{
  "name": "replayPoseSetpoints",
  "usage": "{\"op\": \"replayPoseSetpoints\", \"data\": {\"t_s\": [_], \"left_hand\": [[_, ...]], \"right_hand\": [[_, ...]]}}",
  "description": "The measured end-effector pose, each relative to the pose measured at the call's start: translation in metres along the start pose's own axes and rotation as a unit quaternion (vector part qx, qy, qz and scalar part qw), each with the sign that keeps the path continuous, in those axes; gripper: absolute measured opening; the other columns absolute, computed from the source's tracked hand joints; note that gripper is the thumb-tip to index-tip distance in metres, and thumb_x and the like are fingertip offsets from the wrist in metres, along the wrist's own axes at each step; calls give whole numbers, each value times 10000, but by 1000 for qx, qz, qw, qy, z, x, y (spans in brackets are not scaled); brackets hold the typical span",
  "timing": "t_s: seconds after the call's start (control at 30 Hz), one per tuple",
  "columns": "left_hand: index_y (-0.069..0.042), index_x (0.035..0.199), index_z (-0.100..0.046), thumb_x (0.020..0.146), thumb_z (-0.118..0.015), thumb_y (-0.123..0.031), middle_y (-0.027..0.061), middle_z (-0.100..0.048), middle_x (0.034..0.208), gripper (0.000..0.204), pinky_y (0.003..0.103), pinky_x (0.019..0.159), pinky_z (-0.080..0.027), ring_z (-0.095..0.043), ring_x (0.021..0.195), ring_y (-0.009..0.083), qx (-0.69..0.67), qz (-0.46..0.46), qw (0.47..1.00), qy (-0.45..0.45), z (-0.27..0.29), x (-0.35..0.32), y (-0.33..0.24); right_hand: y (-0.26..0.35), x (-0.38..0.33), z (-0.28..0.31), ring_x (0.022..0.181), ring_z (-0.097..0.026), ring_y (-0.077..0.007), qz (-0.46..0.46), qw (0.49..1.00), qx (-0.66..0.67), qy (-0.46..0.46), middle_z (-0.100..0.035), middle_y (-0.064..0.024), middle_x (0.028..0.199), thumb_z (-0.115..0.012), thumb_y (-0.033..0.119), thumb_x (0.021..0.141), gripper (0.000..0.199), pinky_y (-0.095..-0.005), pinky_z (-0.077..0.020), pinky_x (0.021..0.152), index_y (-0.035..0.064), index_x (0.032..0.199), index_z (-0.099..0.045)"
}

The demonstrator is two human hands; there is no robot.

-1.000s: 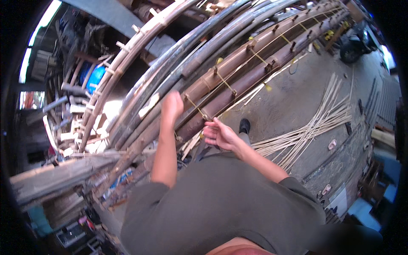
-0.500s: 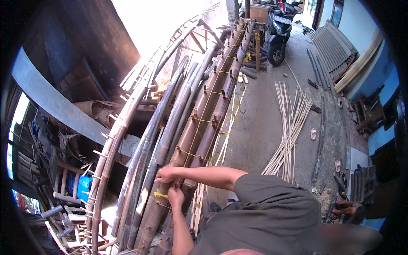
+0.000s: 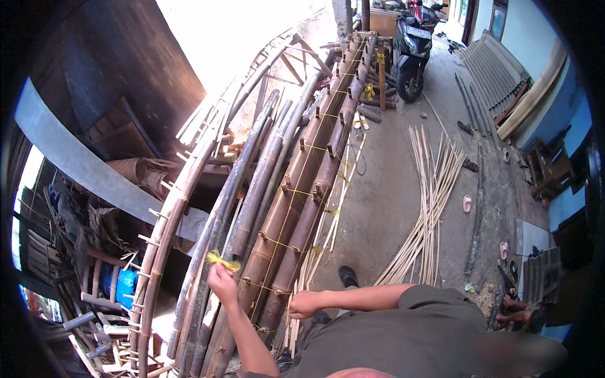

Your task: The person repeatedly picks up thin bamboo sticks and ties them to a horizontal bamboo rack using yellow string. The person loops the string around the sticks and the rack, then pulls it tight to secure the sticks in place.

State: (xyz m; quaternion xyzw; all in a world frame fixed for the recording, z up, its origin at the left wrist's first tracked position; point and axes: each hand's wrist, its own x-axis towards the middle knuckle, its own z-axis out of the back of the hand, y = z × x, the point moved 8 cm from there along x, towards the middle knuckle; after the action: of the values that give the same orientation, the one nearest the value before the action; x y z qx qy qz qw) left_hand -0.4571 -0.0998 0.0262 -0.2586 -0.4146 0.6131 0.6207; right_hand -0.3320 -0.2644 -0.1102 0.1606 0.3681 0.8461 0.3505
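My left hand point(image 3: 224, 283) is closed on a bundle of yellow string point(image 3: 222, 261), raised over the dark bamboo poles point(image 3: 242, 233) at the left. My right hand point(image 3: 305, 305) is a fist at the outer side of the right-hand bamboo pole point(image 3: 302, 239). A thin yellow cord crosses both poles and runs to that fist, which seems to grip it. Beside it lies the wider brown bamboo pole point(image 3: 271, 236). Short dark pegs point(image 3: 331, 151) stand along the two poles, with yellow cord strung across between them.
A curved bamboo frame with rungs point(image 3: 170, 217) stands to the left. Thin bamboo strips point(image 3: 425, 214) lie crossed on the floor at the right. A parked motorcycle point(image 3: 413, 50) stands at the far end, and corrugated sheets point(image 3: 495, 72) lean by the wall. Pink sandals point(image 3: 467, 203) lie beyond the strips.
My right hand has moved from the brown pole to the right, beyond the outer pole. My left hand has shifted left and up, carrying the yellow string bundle.
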Motion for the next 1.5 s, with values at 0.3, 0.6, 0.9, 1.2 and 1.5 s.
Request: {"op": "replayPoseSetpoints", "data": {"t_s": [0.3,0.6,0.9,1.2,1.5], "left_hand": [[32,1146,-611,862,-582,-225,269,-647,1059,384,453,887,-479,-622,995,410,176,43,979,95,-7,29,155],[1,979,-649,920,-489,-184,233,-656,987,252,441,805,-500,-631,930,405,124,27,976,176,77,-152,141],[32,962,-609,948,-459,-178,250,-650,906,258,474,810,-461,-625,904,401,117,-99,988,22,61,-182,144],[10,1083,-651,1010,-417,-324,205,-677,1049,414,372,859,-474,-645,989,338,-15,67,990,120,62,-173,153],[22,1033,-660,983,-512,-163,114,-707,878,243,299,734,-519,-659,783,159,-152,34,983,92,71,-141,137]], "right_hand": [[34,21,-18,801,-645,-382,-14,988,-150,12,-665,-187,830,-606,263,742,265,-489,-516,705,24,856,-620],[63,22,-87,802,-607,-127,-279,486,822,-108,-629,8,857,-532,262,938,152,-296,-486,759,127,913,-597],[182,190,-14,783,-586,-252,57,989,102,-85,-597,-145,817,-439,338,953,370,-385,-449,705,29,846,-614],[110,199,7,759,-578,-136,-45,861,505,-35,-625,-40,803,-531,448,949,425,-317,-454,695,58,873,-680],[80,38,-122,678,-595,-408,-66,984,159,38,-615,-225,755,-554,317,891,306,-484,-474,633,37,795,-628]]}}
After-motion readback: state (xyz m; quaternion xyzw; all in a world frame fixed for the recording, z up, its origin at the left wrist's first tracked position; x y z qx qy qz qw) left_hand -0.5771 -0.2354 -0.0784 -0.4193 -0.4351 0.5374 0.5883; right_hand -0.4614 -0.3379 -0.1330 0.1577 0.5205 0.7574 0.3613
